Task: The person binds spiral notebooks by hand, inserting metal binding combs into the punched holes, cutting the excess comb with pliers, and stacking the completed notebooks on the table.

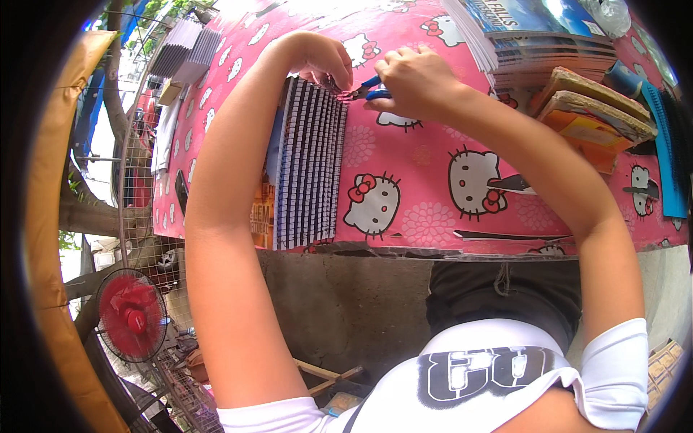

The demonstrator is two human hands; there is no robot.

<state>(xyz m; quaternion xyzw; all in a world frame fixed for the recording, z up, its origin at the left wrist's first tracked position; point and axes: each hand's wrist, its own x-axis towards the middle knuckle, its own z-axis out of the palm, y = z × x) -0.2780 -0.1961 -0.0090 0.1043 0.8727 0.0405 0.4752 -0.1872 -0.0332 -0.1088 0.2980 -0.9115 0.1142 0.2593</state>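
Several spiral-bound notebooks [310,166] lie overlapped in a stack on the pink table, their coil edges facing right in a row. At the far end of this stack my left hand [325,61] is closed, its fingertips pinching around the end of a coil. Some of that pinch is hidden by the fingers. My right hand [419,79] grips blue-handled cutting pliers [377,88]. The pliers' jaws touch or nearly touch the coil end beside my left fingertips; the exact contact is too small to tell.
Stacked books [541,43] fill the far right, with worn thick blocks [592,115] and a blue strip [664,151] nearer. A dark pointed tool [512,184] lies partly under my right forearm. Left of the table [426,216] are a phone-like object [181,191], wire mesh and a red fan [133,317].
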